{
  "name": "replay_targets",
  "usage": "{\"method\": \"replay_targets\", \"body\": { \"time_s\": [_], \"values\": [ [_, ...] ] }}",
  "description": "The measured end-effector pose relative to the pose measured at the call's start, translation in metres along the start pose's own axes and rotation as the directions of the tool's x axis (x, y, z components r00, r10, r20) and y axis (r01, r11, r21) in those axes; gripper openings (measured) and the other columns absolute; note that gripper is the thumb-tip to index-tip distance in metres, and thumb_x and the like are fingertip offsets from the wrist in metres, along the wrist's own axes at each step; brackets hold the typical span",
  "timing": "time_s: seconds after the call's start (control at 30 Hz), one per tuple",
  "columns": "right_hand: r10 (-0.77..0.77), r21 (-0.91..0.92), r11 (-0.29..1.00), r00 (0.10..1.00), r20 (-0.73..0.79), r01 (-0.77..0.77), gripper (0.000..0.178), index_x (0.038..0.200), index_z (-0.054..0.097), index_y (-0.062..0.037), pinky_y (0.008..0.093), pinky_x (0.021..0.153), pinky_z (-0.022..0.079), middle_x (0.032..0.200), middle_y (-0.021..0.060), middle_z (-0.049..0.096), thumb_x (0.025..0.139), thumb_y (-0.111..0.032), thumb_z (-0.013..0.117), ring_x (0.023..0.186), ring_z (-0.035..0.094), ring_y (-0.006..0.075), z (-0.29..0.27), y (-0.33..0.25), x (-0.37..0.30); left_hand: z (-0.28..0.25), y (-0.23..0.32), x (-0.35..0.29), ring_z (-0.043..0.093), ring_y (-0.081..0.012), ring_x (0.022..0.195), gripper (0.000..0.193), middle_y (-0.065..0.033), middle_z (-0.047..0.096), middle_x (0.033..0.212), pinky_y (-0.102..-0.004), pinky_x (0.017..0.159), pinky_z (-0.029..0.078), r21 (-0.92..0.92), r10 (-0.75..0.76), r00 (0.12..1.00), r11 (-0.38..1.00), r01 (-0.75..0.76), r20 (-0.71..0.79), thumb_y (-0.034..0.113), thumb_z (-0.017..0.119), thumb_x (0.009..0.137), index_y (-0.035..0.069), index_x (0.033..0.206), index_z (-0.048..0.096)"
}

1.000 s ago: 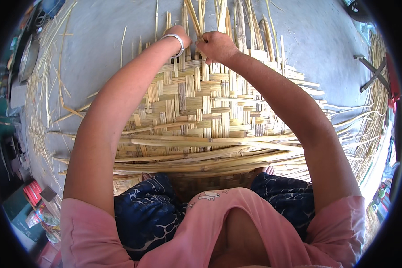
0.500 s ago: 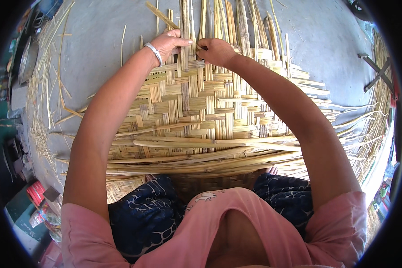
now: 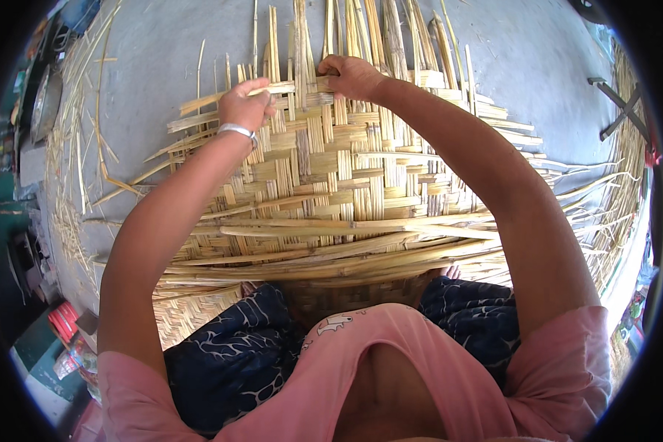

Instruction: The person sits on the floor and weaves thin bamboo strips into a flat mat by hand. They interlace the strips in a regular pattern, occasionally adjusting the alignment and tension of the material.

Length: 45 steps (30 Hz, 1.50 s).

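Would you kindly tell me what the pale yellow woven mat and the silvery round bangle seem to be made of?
Pale yellow woven mat: probably split cane or bamboo, dry, faintly glossy, judging by its flat, lengthwise-grained strips. Silvery round bangle: perhaps metal, smooth and polished, as its bright surface suggests, though pale plastic is possible.

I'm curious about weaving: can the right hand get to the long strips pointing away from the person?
Probably yes: the long strips lie close to the right hand, with nothing seeming to block them, though its fingers seem to touch a crosswise strip.
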State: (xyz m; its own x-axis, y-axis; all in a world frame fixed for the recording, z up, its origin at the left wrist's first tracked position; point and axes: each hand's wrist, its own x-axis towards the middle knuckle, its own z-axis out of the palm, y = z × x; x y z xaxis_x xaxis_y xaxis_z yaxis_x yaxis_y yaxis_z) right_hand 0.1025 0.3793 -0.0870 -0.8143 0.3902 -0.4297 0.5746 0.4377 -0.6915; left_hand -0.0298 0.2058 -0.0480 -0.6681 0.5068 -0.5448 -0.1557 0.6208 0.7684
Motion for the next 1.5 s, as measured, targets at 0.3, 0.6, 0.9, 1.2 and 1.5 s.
{"method": "replay_targets", "body": {
  "time_s": [0.3, 0.6, 0.9, 1.2, 1.5],
  "values": [
    [-0.301, -0.320, 0.921, 0.928, -0.218, 0.223, 0.032, 0.116, 0.055, -0.0032, 0.0364, 0.088, 0.050, 0.114, 0.0134, 0.056, 0.084, -0.003, 0.051, 0.092, 0.063, 0.0281, 0.007, 0.003, -0.034, -0.019, 0.007, -0.001, 0.062, -0.0104, 0.056, 0.031, -0.0101, 0.067, 0.080, -0.0217, 0.044, 0.043, 0.025, 0.042, 0.982, 0.999, -0.048, 0.185, 0.010, 0.051, 0.089, 0.004, 0.119, 0.056],
    [-0.300, -0.680, 0.693, 0.954, 0.030, 0.239, 0.048, 0.126, 0.050, -0.0071, 0.0345, 0.095, 0.047, 0.130, 0.0076, 0.050, 0.080, 0.004, 0.050, 0.115, 0.053, 0.0269, 0.011, -0.002, -0.053, -0.005, 0.027, 0.041, 0.058, -0.0329, 0.105, 0.041, -0.0145, 0.062, 0.115, -0.0467, 0.092, 0.043, 0.869, 0.132, 0.943, 0.368, -0.332, 0.304, 0.040, 0.040, 0.095, 0.008, 0.105, 0.063],
    [-0.359, -0.767, 0.561, 0.927, 0.113, 0.311, 0.026, 0.108, 0.057, -0.0032, 0.0330, 0.097, 0.045, 0.115, 0.0075, 0.054, 0.083, -0.005, 0.054, 0.111, 0.052, 0.0224, 0.008, -0.002, -0.053, -0.001, 0.021, 0.048, 0.060, -0.0329, 0.079, 0.046, -0.0143, 0.063, 0.080, -0.0450, 0.072, 0.047, 0.862, 0.113, 0.950, 0.400, -0.313, 0.292, 0.046, 0.052, 0.090, 0.005, 0.069, 0.057],
    [-0.410, -0.656, 0.656, 0.906, 0.106, 0.374, 0.031, 0.116, 0.058, -0.0078, 0.0336, 0.107, 0.036, 0.125, 0.0087, 0.052, 0.086, -0.003, 0.048, 0.122, 0.045, 0.0211, 0.001, 0.009, -0.077, 0.005, 0.018, 0.023, 0.060, -0.0266, 0.084, 0.019, -0.0100, 0.061, 0.096, -0.0430, 0.079, 0.048, 0.789, 0.561, 0.658, 0.015, -0.614, 0.502, 0.023, 0.062, 0.086, 0.010, 0.099, 0.060],
    [-0.150, -0.275, 0.960, 0.917, -0.371, 0.046, 0.024, 0.109, 0.062, -0.0103, 0.0386, 0.087, 0.050, 0.104, 0.0132, 0.066, 0.092, -0.017, 0.046, 0.095, 0.063, 0.0293, -0.052, 0.034, -0.061, 0.079, 0.032, 0.018, 0.062, -0.0236, 0.077, 0.036, -0.0141, 0.066, 0.085, -0.0342, 0.074, 0.049, 0.624, 0.200, 0.870, 0.626, -0.468, 0.451, 0.037, 0.073, 0.077, 0.003, 0.085, 0.064]
  ]
}}
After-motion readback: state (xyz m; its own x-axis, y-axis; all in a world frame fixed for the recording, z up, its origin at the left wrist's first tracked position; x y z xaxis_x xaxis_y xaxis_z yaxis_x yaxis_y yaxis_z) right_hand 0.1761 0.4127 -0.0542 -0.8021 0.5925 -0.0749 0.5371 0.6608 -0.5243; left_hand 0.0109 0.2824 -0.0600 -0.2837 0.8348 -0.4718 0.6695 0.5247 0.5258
